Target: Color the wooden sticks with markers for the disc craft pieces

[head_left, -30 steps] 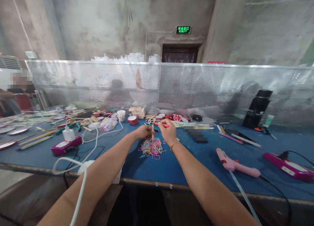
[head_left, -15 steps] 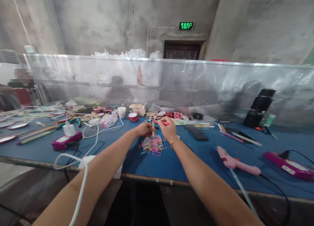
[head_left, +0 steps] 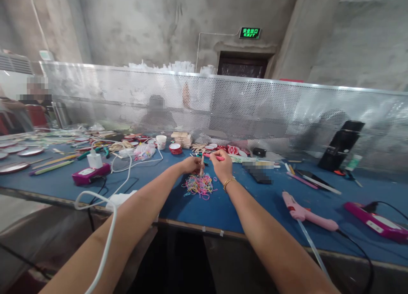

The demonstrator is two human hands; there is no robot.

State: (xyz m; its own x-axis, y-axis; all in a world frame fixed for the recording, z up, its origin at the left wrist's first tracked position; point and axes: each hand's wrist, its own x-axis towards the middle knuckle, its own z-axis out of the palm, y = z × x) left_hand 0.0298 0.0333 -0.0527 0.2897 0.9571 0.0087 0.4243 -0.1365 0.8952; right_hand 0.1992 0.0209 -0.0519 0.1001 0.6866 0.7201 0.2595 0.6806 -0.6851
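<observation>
My left hand [head_left: 191,165] is closed on a thin wooden stick [head_left: 202,166], which stands nearly upright above the pile. In my right hand [head_left: 223,165] is a pink pen-like tool [head_left: 218,157], its tip at the upper part of the stick. Below both hands a loose heap of small coloured bands [head_left: 200,186] lies on the blue table [head_left: 191,212]. The fingertips of my left hand are partly hidden behind the stick.
Right of my arm lie a pink glue gun [head_left: 306,214] and a purple power strip [head_left: 372,221]. Another power strip [head_left: 86,175] and white cable are at left. A paper cup [head_left: 161,142] and red tin [head_left: 175,148] stand behind. A person [head_left: 36,94] is far left.
The whole view has shifted slightly, so most things appear a little further right. The pink tool's tip is slightly lower against the stick; both hands keep their hold.
</observation>
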